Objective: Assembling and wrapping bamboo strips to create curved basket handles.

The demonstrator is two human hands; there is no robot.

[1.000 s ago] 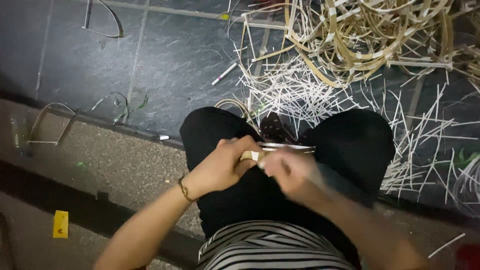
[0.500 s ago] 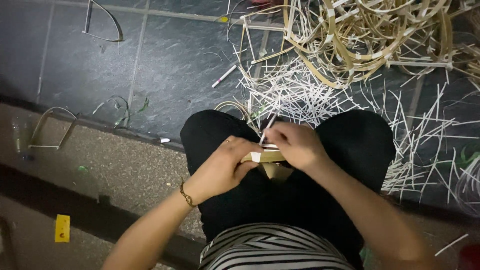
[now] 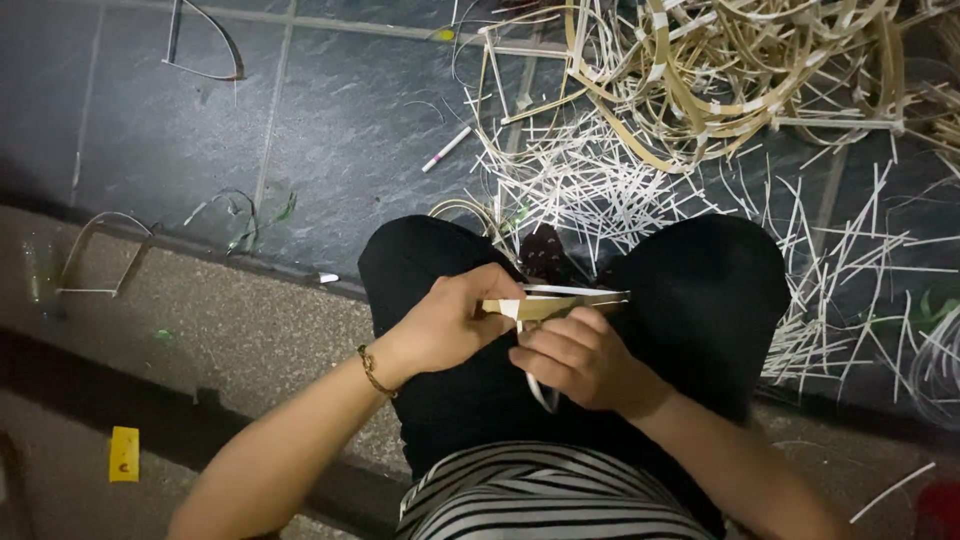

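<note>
Over my lap, my left hand (image 3: 452,322) grips the end of a folded bundle of flat tan strips (image 3: 560,302), with a gold bracelet on that wrist. My right hand (image 3: 582,362) is just below and to the right, fingers curled on a thin white strip (image 3: 541,393) that wraps the bundle and trails down over my black trousers. The bundle's tip points right, across my knees.
A tangled heap of tan strips (image 3: 720,70) and several short white offcuts (image 3: 590,190) cover the dark tiled floor ahead and right. A white marker (image 3: 446,149) lies on the tiles. Bent wire loops (image 3: 205,45) lie at left. I sit on a speckled stone step (image 3: 250,330).
My right hand has dropped from above the bundle to below it, pulling the white strip down and around. My left hand has kept hold of the bundle.
</note>
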